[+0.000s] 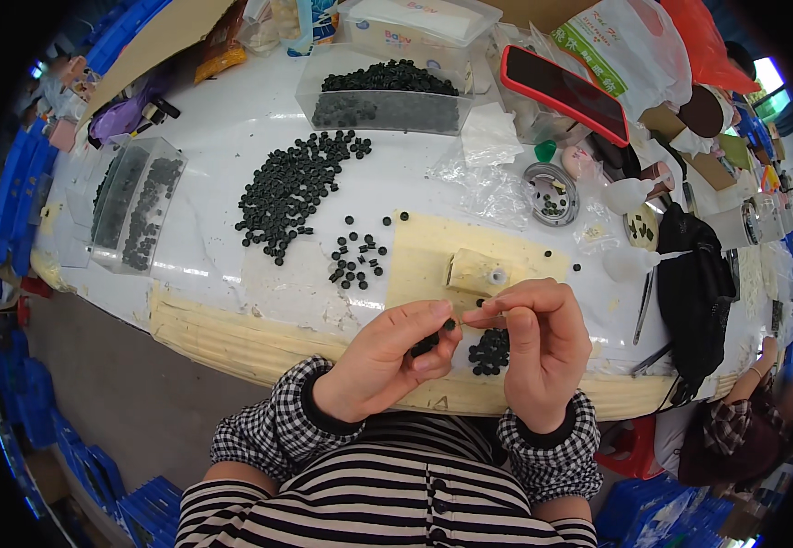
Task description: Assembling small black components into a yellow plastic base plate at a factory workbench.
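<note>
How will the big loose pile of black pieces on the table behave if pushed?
The pile would likely spread rather than move as one: nothing walls it in. The pieces look small, so probably light. Their rounded outlines suggest some may roll.

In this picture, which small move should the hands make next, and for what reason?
Probably, the right hand should move slightly closer and help steady the small, round, black piece, because the left hand pinches it only at the fingertips and the right fingertips are close beside it. Whether those hold something thin is too small to tell.
</note>
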Motion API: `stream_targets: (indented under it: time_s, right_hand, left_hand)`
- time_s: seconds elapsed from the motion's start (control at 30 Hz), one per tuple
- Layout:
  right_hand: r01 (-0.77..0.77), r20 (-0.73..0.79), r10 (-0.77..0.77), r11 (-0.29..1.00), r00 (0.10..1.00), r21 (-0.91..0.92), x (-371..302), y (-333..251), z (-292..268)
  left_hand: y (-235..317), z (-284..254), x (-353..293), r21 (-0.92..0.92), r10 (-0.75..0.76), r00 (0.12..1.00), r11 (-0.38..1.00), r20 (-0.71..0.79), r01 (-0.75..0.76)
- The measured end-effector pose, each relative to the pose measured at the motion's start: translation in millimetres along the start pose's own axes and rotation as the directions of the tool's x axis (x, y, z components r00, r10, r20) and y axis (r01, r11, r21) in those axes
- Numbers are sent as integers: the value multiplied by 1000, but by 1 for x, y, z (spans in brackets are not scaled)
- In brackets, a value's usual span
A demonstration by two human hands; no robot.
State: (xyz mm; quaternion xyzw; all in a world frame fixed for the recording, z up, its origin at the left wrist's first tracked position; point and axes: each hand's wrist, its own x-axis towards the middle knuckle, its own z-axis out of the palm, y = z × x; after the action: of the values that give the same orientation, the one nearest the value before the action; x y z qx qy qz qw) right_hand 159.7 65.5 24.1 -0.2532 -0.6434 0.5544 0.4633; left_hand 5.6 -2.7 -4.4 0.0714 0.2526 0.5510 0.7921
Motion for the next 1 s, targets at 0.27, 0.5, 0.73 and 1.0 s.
stream_targets:
  time_s: [0.27, 0.5, 0.73, 1.0]
  right_hand:
    - [19, 35, -16, 997, 999, -69, 0, 2, -1]
    - [39, 79, -27, 987, 996, -155, 1, 1, -1]
    - [51, -150, -68, 992, 986, -116, 3, -1, -2]
    - [207, -16, -343, 603, 939, -771, 19, 7, -16]
  left_hand:
    - [-1, 1, 0, -2, -1, 1000, 1000, -26, 1]
    - [0, 2, 0, -7, 14, 1000, 1000, -28, -14]
    - [1, 1, -1, 63, 42, 999, 997, -14, -41]
    - [4, 2, -4, 406, 318, 945, 876, -76, -262]
